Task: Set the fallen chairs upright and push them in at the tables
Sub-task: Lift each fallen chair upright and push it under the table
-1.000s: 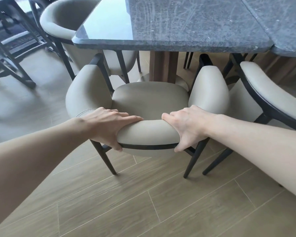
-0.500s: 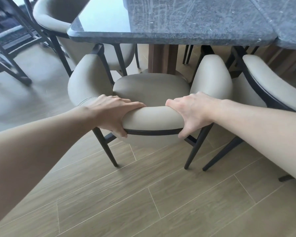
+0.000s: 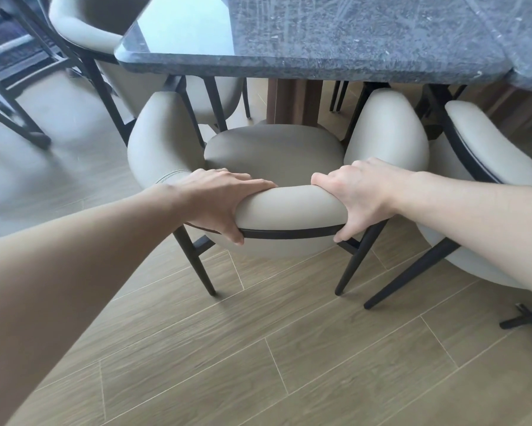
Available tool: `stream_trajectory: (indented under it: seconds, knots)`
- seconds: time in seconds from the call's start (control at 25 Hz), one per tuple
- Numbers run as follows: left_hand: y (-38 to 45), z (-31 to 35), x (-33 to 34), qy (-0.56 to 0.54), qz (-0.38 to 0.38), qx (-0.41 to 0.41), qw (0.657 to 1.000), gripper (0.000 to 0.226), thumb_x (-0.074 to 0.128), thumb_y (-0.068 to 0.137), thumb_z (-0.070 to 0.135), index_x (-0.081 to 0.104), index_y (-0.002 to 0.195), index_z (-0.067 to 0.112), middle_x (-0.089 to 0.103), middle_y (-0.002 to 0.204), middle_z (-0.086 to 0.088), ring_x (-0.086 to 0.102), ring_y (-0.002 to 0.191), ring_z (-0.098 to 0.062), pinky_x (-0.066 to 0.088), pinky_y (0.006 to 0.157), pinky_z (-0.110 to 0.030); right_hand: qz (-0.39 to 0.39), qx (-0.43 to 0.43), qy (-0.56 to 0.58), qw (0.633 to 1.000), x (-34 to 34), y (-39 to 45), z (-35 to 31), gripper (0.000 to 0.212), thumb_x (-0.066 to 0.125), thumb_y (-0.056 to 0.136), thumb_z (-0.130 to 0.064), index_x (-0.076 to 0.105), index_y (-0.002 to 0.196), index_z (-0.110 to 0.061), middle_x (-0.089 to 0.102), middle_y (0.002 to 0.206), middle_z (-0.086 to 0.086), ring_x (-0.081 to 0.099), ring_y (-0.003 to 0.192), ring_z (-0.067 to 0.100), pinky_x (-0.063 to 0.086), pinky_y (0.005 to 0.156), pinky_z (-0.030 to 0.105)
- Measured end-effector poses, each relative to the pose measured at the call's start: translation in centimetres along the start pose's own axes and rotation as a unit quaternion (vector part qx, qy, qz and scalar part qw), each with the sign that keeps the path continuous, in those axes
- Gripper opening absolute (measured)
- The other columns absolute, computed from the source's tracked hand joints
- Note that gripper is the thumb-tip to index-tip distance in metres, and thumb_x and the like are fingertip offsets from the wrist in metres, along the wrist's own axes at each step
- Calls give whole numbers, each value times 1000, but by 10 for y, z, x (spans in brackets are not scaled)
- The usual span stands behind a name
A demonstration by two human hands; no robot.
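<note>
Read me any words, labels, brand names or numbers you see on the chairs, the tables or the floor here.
None: no readable text shows in this view.
The stone tabletop bears only scratches and speckles.
The beige chair gripped by the left hand and the right hand shows no tag or logo.
The wood-look floor is unmarked.

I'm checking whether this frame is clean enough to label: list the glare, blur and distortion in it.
Head view: pale window glare washes out the near-left corner of the dark speckled stone tabletop; the black-framed chairs at far left are smeared by blur; wide-angle stretch enlarges both forearms; the left hand, right hand and beige padded chair back stay sharp.
</note>
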State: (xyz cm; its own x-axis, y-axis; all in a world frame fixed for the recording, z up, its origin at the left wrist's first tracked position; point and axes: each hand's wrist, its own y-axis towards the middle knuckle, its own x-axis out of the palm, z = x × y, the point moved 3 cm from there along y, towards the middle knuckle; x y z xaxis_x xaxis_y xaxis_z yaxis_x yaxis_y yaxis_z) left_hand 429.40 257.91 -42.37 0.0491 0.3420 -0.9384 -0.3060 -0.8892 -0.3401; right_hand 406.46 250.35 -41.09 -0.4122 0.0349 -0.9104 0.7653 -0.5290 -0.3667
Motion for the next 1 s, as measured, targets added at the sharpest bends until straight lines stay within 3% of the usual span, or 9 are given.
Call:
stream_trajectory:
  seconds: [0.2,0.4,0.6,0.72,0.88,1.0]
  knots:
    - [-8,-5,2,-13,-15,-5,1000,108,84,54,62,20,142,59,56,129,15,57,115,-24,51,92,-47,20,6,5,1000,-1,0,-11,86,71,51,-80,37,104,-23,62,85,1,58,76,31,51,67,38]
    - [-15,-10,5,-12,-43,-12,999,108,83,57,59,17,142,59,53,132,14,53,118,-23,45,100,-47,33,10,3,999,1,3,-22,85,70,48,-81,34,99,-23,47,71,-4,52,69,30,44,61,35]
    - [-21,-5,5,-3,-35,-47,998,107,85,56,61,21,143,57,51,129,15,52,115,-23,42,103,-48,43,22,30,998,7,2,-22,85,68,51,-80,37,109,-26,65,92,-7,63,81,29,45,61,35]
    - [-22,2,3,10,-42,-111,993,105,86,55,62,26,140,54,49,124,12,47,119,-24,38,105,-54,23,34,77,996,8,0,-24,85,71,55,-74,36,118,-29,62,104,-8,62,95,26,49,69,38]
    - [-27,20,-1,46,-52,-194,979,105,88,60,57,29,146,43,47,137,-1,40,130,-29,37,106,-54,-15,115,81,990,0,-6,-37,84,78,61,-53,36,129,-28,56,114,-3,53,109,25,45,89,41]
    - [-40,35,-12,-37,-74,-192,978,98,82,75,46,24,154,42,36,153,0,28,141,-28,29,112,-50,-26,190,99,976,-7,-14,-60,67,72,74,-28,39,131,-20,53,130,4,47,127,28,38,105,42]
